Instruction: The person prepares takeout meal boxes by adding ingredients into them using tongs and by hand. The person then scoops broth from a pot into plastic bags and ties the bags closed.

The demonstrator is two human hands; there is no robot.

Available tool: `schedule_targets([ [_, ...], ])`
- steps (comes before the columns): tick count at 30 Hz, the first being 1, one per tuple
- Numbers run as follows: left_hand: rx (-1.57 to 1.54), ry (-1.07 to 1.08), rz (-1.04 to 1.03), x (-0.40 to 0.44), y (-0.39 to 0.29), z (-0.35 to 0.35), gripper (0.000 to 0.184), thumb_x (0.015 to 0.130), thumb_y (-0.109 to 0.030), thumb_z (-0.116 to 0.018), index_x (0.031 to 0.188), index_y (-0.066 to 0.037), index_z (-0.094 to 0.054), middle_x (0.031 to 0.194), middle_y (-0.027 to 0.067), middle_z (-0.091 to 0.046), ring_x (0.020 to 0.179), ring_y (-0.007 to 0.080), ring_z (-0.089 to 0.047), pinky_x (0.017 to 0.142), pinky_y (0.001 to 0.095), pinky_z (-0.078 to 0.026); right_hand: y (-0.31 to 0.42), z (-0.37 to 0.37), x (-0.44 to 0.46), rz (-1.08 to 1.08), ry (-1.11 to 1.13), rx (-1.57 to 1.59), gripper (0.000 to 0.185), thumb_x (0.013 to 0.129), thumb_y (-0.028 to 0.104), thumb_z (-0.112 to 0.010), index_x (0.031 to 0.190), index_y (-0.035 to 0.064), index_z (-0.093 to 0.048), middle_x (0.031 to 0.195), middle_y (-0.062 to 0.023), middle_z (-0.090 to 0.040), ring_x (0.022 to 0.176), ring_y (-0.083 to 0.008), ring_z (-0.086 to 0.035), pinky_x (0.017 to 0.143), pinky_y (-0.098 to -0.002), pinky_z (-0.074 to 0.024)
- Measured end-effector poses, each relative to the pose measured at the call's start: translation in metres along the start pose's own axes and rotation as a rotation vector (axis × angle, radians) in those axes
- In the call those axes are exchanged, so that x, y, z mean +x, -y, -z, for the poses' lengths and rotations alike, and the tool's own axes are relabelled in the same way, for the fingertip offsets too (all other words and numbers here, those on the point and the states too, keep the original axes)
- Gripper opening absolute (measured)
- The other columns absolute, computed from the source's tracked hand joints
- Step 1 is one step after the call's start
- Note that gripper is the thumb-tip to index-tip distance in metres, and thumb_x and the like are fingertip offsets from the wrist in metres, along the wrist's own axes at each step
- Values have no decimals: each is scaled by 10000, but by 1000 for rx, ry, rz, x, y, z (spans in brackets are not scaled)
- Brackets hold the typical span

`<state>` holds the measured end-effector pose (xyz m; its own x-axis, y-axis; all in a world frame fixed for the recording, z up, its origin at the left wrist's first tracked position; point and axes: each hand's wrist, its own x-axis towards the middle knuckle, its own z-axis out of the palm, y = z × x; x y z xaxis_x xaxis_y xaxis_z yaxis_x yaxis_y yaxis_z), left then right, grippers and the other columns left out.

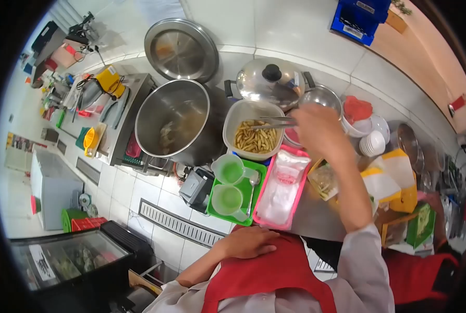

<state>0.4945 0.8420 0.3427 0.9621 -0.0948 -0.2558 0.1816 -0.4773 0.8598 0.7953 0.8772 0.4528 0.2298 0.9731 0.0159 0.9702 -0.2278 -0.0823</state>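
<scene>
The metal counter (pixel 308 216) is holding a tub (pixel 254 107) of yellow strips (pixel 258 139). Above them, the right hand (pixel 316 128) is gripping tongs (pixel 280 122), maybe keeping itself clean. The open left hand (pixel 251 243) is lying on the red apron (pixel 267 268), out of the way.

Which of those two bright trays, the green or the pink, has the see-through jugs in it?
The green tray, just left of the pink tray: two jugs and a spoon are in it. No jug stands in the pink one.
</scene>
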Motion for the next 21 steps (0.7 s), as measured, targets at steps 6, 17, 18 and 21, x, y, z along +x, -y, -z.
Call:
schedule_targets([
  [6,-81,96,83,-71,25,16,452,1003,-376,-550,1254,-4,-605,1135,209,-661,1066,388,-603,973,450,-462,34,-89,64,26,34,26,298,797,38,-672,1093,25,-710,1130,-185,-682,1080,-374,-648,895,-457,-534],
  [17,-330,171,269,-108,123,-30,412,1026,-363,-547,1188,4,-644,966,131,-708,883,225,-680,799,333,-528,53,-77,-146,-426,-603,971,307,932,146,-669,1204,5,-666,1089,-97,-708,961,-178,-667,881,-308,-525],
  [18,-414,150,308,-109,150,-50,410,1029,-368,-546,1166,5,-647,939,105,-702,849,196,-670,771,311,-524,56,-86,-181,-466,-593,982,284,947,144,-657,1188,-5,-670,1049,-80,-714,929,-152,-664,852,-293,-528],
  [21,-682,63,466,-90,196,-97,358,1037,-337,-523,1071,-5,-654,855,33,-672,743,139,-632,694,263,-500,89,-142,-267,-694,-636,1273,222,964,119,-639,1134,-16,-685,993,-61,-709,886,-112,-652,793,-263,-521],
])
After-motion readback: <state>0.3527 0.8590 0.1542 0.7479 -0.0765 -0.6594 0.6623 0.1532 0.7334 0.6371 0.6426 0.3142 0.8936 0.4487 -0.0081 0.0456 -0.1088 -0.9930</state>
